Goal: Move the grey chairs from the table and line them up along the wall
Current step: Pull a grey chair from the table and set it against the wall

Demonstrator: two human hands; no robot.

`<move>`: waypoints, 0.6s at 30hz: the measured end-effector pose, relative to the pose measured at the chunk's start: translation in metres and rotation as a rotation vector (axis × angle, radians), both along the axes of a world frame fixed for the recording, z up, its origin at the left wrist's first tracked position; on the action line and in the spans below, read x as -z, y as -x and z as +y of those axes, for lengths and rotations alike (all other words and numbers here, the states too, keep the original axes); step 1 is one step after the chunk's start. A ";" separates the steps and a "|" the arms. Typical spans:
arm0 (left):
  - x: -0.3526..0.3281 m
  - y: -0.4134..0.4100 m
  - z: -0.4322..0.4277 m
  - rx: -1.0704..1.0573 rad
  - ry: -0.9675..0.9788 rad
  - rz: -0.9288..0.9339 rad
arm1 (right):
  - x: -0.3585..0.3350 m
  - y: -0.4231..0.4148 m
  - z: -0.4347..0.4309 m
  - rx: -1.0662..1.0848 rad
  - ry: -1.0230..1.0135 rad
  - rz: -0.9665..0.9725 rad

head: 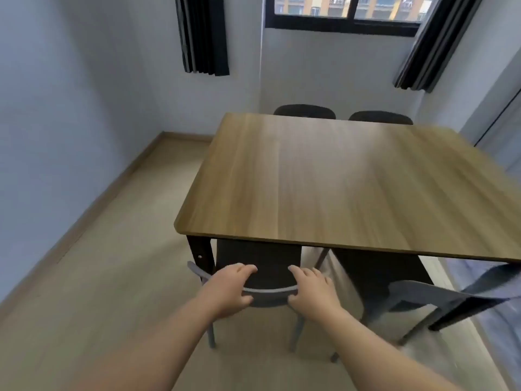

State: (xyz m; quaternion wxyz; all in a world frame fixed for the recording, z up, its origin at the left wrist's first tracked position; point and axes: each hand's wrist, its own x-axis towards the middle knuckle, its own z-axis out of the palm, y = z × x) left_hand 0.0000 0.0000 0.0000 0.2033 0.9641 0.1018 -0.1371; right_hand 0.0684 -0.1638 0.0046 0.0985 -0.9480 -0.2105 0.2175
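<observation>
The person stands at the near edge of the wooden table (324, 179), and both hands are clamped on the backrest of the grey chair (270, 293) tucked in at the table's near-left corner, at about six o'clock from the tabletop's middle. The left hand (229, 287) wraps the top rail with fingers curled over the front; the right hand (308, 289) grips the same rail just beside it, thumb behind, fingers forward. The two hands sit apart, one toward each end of the rail, with a strip of grey rim showing between them.

A second grey chair (417, 294) stands at four o'clock, also pushed under the near edge. Two more chair backs (306, 110) peek over the far edge at twelve o'clock, below the window (346, 12).

This looks like the very start of the job: the first chair is gripped but its seat is still under the tabletop, beside the black table leg (201, 256). The next move, I judge, calls for drawing it straight back toward six o'clock until it clears that leg, then swinging it round to the bare wall (56, 122) at nine o'clock, where open floor (112, 263) runs along the skirting. Pulling at an angle risks catching the table leg.
</observation>
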 end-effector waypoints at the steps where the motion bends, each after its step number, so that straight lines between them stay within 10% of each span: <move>1: 0.007 -0.006 0.007 0.012 -0.033 0.048 | 0.006 -0.003 0.008 0.006 0.033 0.006; 18: 0.044 0.009 0.024 0.334 -0.368 0.186 | 0.027 0.030 0.014 -0.093 0.215 -0.110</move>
